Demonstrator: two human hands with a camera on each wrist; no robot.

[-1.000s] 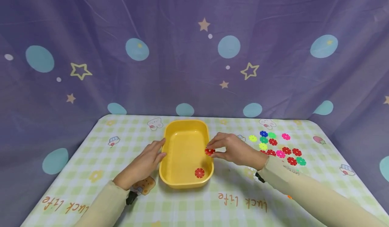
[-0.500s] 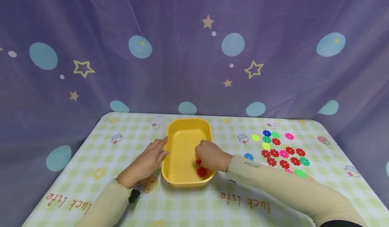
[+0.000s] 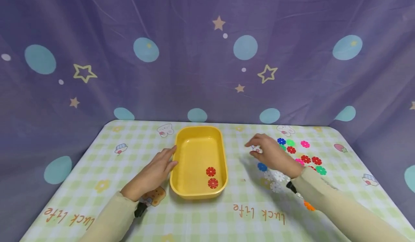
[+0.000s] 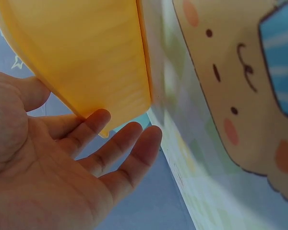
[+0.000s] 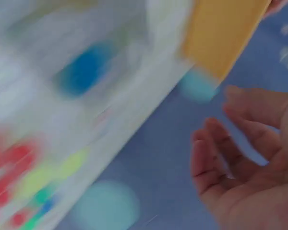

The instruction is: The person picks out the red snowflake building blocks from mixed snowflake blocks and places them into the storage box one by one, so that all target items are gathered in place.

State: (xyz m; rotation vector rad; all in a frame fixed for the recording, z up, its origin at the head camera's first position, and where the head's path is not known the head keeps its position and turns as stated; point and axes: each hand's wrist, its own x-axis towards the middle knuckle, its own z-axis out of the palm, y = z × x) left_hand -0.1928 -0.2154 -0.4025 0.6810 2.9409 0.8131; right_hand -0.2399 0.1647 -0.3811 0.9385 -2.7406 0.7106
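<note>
A yellow plastic tray (image 3: 197,155) stands on the tablecloth, with two red flower-shaped discs (image 3: 212,177) lying flat at its near right corner. My left hand (image 3: 154,171) rests at the tray's left rim. In the left wrist view, that hand's thumb and relaxed fingers (image 4: 129,148) are at the rim and outer wall. My right hand (image 3: 272,155) is above the table, right of the tray, holding nothing. Its fingers are loosely bent and apart from the thumb in the right wrist view. Under and beyond it lie several red discs (image 3: 316,160), some hidden by the hand and sleeve.
Other flower discs spread over the table's right side: a blue one (image 3: 262,166), white ones (image 3: 276,187), a green one (image 3: 321,170), a pink one (image 3: 305,144) and an orange one (image 3: 309,206). A purple curtain (image 3: 207,54) hangs behind the table.
My right hand lowered a red disc into the tray beside the first, let it go, then moved out rightward toward the loose discs. The left hand has stayed at the rim.
</note>
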